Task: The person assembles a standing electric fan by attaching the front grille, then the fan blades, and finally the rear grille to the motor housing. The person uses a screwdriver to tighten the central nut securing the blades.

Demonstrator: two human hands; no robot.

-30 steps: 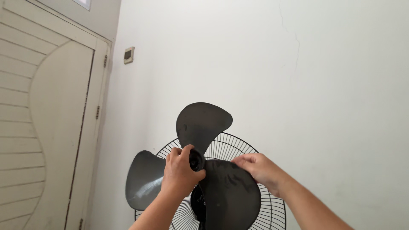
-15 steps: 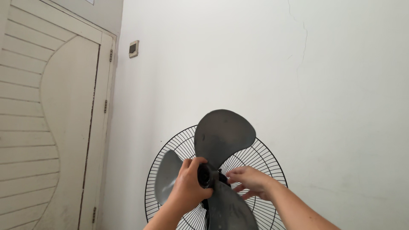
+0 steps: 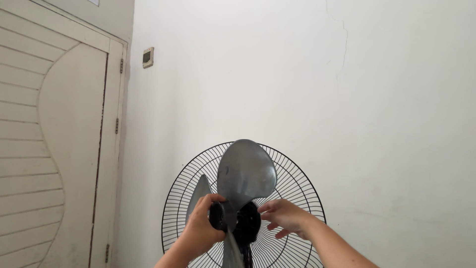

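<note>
Head view: two hands at the hub of a fan blade, in front of the round grille.

The left hand (image 3: 201, 226) is curled closed around the black hub (image 3: 238, 223), which sits just right of its fingers. The right hand (image 3: 283, 216) is half open, its fingertips touching the hub from the other side and holding nothing. The blade (image 3: 246, 173) rises straight up above both hands, and the grille (image 3: 297, 183) lies behind them.
</note>
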